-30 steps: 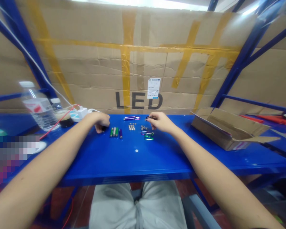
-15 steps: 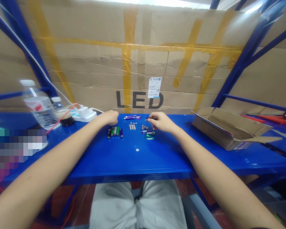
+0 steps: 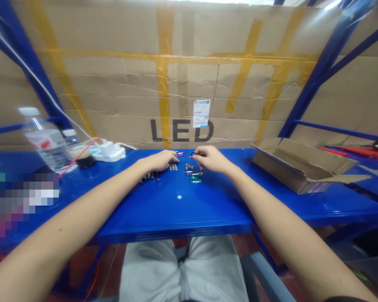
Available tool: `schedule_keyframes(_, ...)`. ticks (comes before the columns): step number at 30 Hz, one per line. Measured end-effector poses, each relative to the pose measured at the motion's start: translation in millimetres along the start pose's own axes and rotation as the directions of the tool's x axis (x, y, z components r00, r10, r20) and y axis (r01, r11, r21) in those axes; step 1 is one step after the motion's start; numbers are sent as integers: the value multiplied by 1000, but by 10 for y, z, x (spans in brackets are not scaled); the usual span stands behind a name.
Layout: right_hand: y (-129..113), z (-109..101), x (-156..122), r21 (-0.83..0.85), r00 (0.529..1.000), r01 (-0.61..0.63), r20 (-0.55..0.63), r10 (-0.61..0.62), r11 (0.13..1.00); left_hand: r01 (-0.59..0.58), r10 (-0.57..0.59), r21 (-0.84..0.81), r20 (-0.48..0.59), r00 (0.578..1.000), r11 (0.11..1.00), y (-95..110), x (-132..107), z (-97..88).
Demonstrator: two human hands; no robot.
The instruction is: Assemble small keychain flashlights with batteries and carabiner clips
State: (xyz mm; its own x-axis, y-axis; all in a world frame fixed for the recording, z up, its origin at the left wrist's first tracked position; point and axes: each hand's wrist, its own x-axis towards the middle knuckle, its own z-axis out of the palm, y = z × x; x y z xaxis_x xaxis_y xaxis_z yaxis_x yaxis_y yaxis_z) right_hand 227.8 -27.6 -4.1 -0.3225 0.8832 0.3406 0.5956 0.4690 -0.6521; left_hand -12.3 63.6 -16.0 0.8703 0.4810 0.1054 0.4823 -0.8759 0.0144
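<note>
- Small dark piece between the thumb and index finger of the right hand, near the table's far edge; the hand pinches it at the tips, the other fingers curled beneath; its exact shape is too small to tell.
- Left hand palm down with bent fingers, just beside the purple metal pieces and the rows of small silver pieces; it partly covers both groups; whether it grips anything I cannot tell.
- Loose cluster of silver parts between the two hands, right of the rows; just nearer the person lie the clips, green and purple, close together.
- Dark cylinders side by side near the left wrist, partly hidden by the forearm; a round white spot shows on the blue table nearer the front edge.
- Open cardboard box well to the right, flaps spread; red items lie beyond it.
- White power strip to the left with plugs in it; next to it a small bottle of dark liquid and a large clear bottle.
- Large cardboard sheet upright behind the table; it bears yellow tape, a white label and the letters LED.
</note>
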Motion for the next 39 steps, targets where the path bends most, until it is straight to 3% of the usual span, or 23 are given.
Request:
schedule_keyframes(16,3,2,-5,-8,1000,-13,12,13,1000,165,-167,-144,1,986,976,-11,-94,-63)
schedule_keyframes(22,-10,-2,-12,-16,1000,-3,11,3,1000,298,-300,-129,-1,954,946,1,-75,-64)
schedule_keyframes(35,-18,3,-13,8,999,-27,25,27,1000,305,-307,-168,19,952,937,2,-65,-13)
schedule_keyframes(39,-34,-1,-12,45,999,-46,24,45,998,295,-308,-147,-72,949,944,39,-67,-55)
